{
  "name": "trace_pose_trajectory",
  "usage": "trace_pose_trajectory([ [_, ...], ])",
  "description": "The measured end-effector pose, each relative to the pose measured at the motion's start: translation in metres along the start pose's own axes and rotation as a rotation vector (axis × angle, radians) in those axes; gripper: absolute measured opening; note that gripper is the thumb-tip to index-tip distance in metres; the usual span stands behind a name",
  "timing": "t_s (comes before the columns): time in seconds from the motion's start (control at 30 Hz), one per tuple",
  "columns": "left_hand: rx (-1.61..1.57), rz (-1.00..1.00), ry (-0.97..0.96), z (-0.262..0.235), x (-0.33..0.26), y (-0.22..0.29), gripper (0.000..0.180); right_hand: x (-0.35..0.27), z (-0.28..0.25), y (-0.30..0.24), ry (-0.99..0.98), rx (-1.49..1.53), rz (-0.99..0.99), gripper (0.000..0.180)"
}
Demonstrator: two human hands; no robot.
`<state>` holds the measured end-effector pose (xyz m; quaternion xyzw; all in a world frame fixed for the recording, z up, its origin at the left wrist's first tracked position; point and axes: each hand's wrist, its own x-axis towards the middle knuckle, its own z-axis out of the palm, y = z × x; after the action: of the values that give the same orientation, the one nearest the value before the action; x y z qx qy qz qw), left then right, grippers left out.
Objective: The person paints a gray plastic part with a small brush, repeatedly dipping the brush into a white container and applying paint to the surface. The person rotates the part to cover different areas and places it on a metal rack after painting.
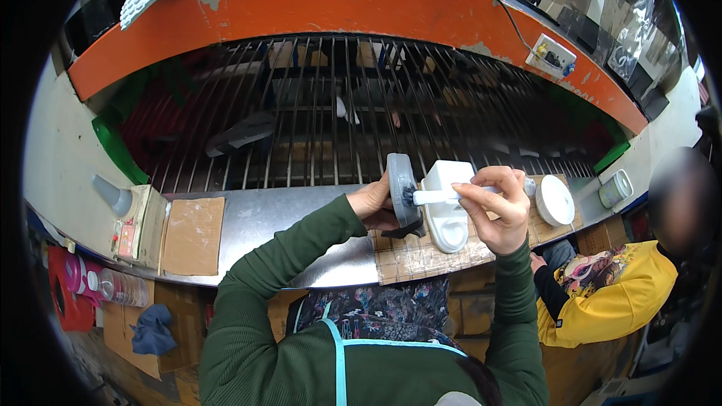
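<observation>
My left hand grips a grey shoe sole at its left side and holds it on edge above the worktop. My right hand pinches the white handle of a small brush between thumb and fingers. The brush's dark tip touches the inner face of the sole. Just behind the brush stands a white plastic dispenser with a boxy top and a rounded base, on a cardboard sheet. A dark piece hangs below the sole; what it is I cannot make out.
Beyond the metal worktop runs a rack of metal rollers under an orange beam. A white bowl and a pale green cup stand to the right. A person in yellow sits close by there. Brown cardboard lies left.
</observation>
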<state>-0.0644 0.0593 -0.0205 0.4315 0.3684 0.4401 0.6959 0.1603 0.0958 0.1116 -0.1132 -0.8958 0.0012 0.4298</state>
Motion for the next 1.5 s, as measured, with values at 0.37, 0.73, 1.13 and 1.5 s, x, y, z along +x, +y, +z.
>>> trace_pose_trajectory([
  [0.37, -0.354, -0.137, -0.151, 0.024, -0.024, 0.006, 0.093, 0.004, 0.000, 0.007, -0.043, -0.013, -0.026, 0.030],
  [0.73, -0.526, -0.196, -0.230, 0.034, -0.029, -0.002, 0.091, -0.006, 0.003, 0.013, -0.072, -0.016, -0.026, 0.031],
  [1.13, -0.767, -0.264, -0.318, 0.040, -0.026, -0.011, 0.086, -0.016, 0.008, 0.017, -0.134, -0.056, 0.023, 0.027],
  [1.5, -0.718, -0.256, -0.272, 0.044, -0.024, -0.007, 0.090, -0.026, 0.011, 0.023, -0.161, -0.058, 0.029, 0.030],
])
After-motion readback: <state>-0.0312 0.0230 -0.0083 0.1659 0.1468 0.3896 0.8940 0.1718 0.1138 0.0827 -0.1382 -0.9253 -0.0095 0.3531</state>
